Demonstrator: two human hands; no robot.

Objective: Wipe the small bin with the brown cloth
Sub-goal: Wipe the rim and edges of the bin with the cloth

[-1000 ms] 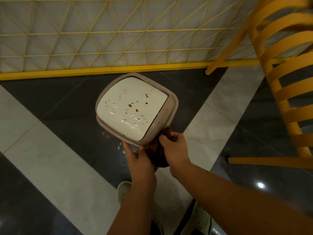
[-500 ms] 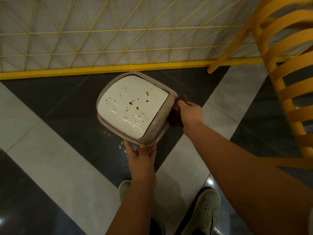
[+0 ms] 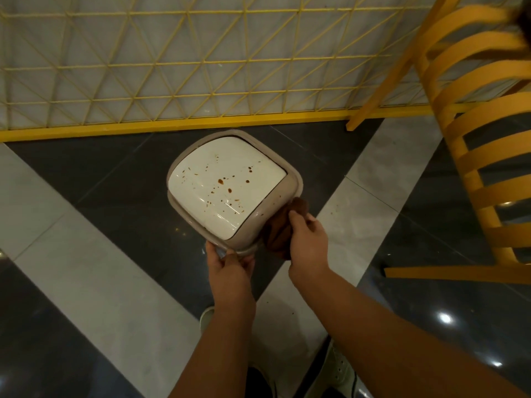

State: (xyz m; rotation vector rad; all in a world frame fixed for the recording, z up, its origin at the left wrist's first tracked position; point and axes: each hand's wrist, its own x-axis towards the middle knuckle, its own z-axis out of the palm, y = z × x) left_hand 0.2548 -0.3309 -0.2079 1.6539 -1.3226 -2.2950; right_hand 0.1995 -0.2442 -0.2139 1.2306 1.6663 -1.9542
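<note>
The small bin [image 3: 230,188] stands on the dark floor tile [image 3: 120,179], just in front of the yellow mesh fence [image 3: 172,81], its white lid [image 3: 227,185] up and speckled with brown spots. The left hand [image 3: 230,265] pinches the bin's near rim, thumb on top, probably to keep the bin from sliding. The right hand [image 3: 309,239], fingers curled round the bunched brown cloth [image 3: 280,231], presses it against the bin's right side wall below the rim. The lid spots look unwiped. A yellow chair [image 3: 474,145] stands right of the bin.
</note>
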